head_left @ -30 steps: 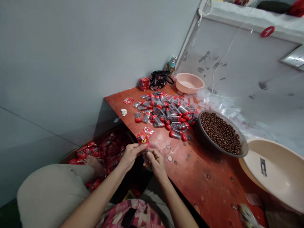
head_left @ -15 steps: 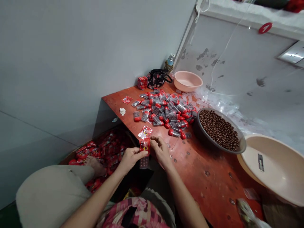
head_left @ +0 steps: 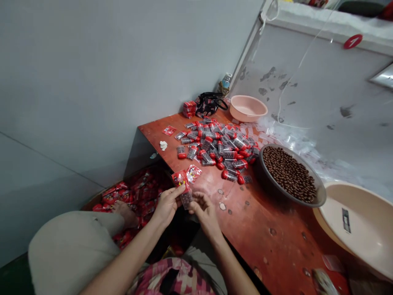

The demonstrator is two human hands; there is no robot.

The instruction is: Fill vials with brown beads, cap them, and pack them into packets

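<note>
Over the table's near edge, my left hand [head_left: 167, 206] pinches a red printed wrapper [head_left: 179, 177] with its thumb on top. From the wrapper's lower end sticks a clear plastic pack [head_left: 186, 199] with rows of small dark balls. My right hand [head_left: 206, 212] has its thumb and fingers closed on that pack's lower right edge. Just beyond lies another red printed wrapper [head_left: 194, 173] on the table. Farther back is a heap of clear packs with red ends [head_left: 219, 143].
A grey bowl of brown balls [head_left: 287, 174] stands on the red table [head_left: 245, 221], beside a large cream basin [head_left: 359, 221]. At the back are a pink basin [head_left: 248, 107], a dark bag [head_left: 210, 105] and red boxes [head_left: 189, 109]. Red packets [head_left: 138, 192] fill a container below left.
The wrapper and pack have tilted, top leaning left. My right hand has moved from the wrapper's upper right edge down to the pack's lower end. The view has shifted slightly.
</note>
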